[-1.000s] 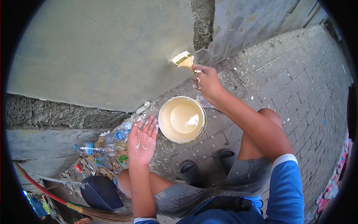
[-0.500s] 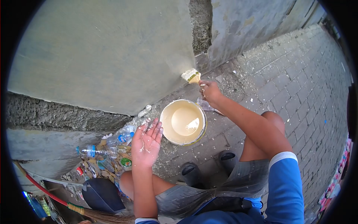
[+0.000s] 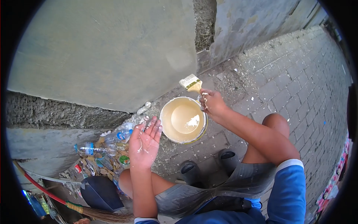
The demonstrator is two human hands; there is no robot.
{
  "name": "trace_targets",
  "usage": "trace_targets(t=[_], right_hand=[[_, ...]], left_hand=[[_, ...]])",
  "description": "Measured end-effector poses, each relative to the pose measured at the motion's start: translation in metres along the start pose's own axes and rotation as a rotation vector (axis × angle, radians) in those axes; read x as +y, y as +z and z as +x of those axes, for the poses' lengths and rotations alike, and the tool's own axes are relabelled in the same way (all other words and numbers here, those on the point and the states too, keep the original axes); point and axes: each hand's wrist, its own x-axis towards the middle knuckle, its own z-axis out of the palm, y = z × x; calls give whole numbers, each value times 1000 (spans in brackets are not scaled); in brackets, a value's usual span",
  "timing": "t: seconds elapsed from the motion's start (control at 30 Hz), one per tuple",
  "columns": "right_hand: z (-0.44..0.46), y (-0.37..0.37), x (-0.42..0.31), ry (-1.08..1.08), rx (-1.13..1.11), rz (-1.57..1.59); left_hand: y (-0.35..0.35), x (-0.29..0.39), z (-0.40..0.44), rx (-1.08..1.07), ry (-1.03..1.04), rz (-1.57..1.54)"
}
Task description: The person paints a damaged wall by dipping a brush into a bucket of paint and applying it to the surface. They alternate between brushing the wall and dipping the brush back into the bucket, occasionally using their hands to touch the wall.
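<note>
A paintbrush (image 3: 191, 83) with pale paint on its bristles is gripped by the handle in my right hand (image 3: 212, 103), just above the far right rim of the bucket. The bristles point up and left, close to the lower edge of the smooth grey-green wall (image 3: 104, 52). Cream paint lies inside the round bucket (image 3: 166, 128) on the ground. My left hand (image 3: 144, 143) is palm up beside the bucket's left side, fingers apart, with pale smears on the palm and fingertips and nothing held. A faint damp patch marks the wall near its corner.
Plastic bottles (image 3: 88, 148) and litter lie to the left by the wall base. A broom (image 3: 100, 214) and a dark rounded object (image 3: 100, 193) are at the lower left. Grey paving (image 3: 291, 86) runs off right. Dark sandals (image 3: 191, 172) are below the bucket.
The brush in my right hand has come off the wall and moved down and right, nearer the bucket. My left hand has shifted slightly right and stays palm up.
</note>
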Motion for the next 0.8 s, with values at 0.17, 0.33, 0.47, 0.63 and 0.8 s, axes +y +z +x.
trace_targets(t=[0.17, 0.33, 0.47, 0.63, 0.8], right_hand=[[63, -9, 4, -48, -4, -128], [57, 16, -37, -157, -36, 55], [2, 20, -73, -321, -189, 163], [-46, 4, -93, -310, -273, 215], [-32, 1, -32, -8, -70, 56]], left_hand=[[2, -4, 5, 4, -33, 4], [1, -1, 1, 28, -13, -4], [-1, 4, -6, 10, 12, -11], [4, 1, -10, -4, 11, -13], [4, 0, -8, 13, 1, -9]])
